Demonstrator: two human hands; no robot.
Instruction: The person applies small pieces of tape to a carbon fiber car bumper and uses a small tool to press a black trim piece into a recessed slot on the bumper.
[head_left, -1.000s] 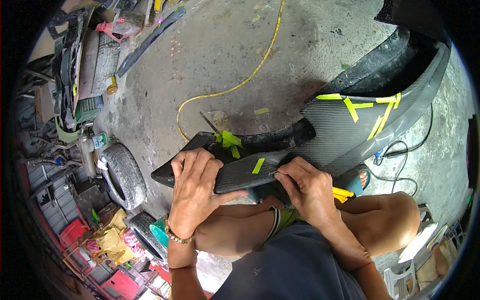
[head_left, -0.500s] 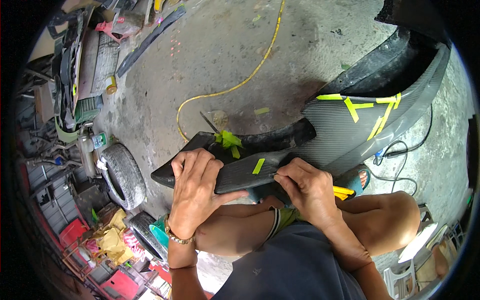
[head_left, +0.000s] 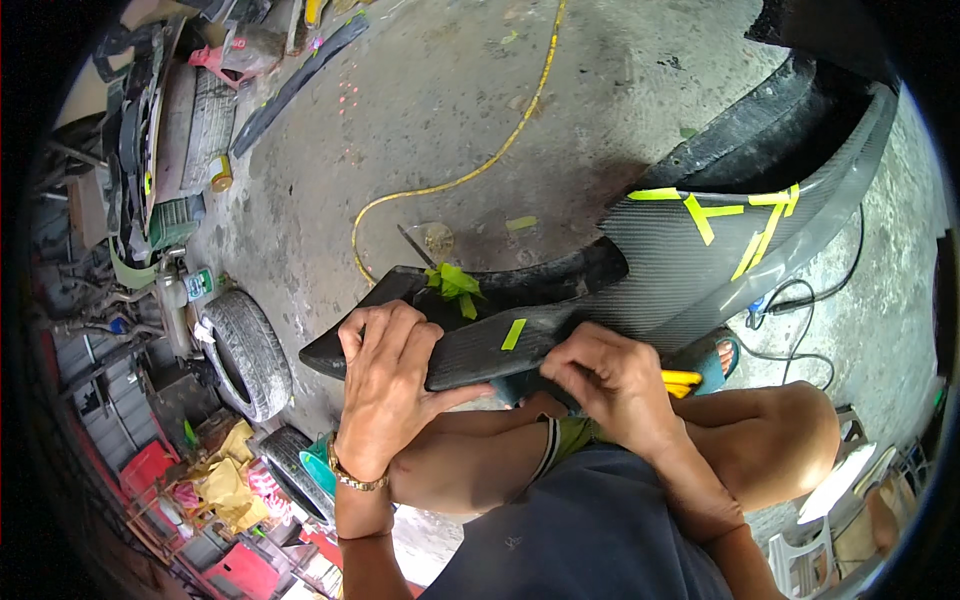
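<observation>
A large black carbon-fibre body panel (head_left: 672, 258) lies across my lap and feet, with several lime tape strips (head_left: 712, 211) on it and crumpled green tape (head_left: 452, 285) in its left opening. My left hand (head_left: 388, 380) grips the panel's left section, fingers bent over its face and thumb along the lower edge. My right hand (head_left: 610, 380) is pinched at that lower edge, right of a short tape strip (head_left: 513, 335). Whatever sits between its fingertips is hidden. A yellow object (head_left: 680, 383), partly hidden, shows just right of this hand, near my sandalled foot (head_left: 722, 360).
A yellow hose (head_left: 450, 186) winds over the concrete floor (head_left: 320, 230) beyond the panel. Tyres (head_left: 243, 355), stacked parts (head_left: 140, 130) and red items (head_left: 243, 572) crowd the left. Black cables (head_left: 808, 298) and a white plastic chair (head_left: 795, 560) are at the right.
My right hand has slid a little down and left along the panel's edge. The panel has shifted very slightly left. My left hand keeps its grip.
</observation>
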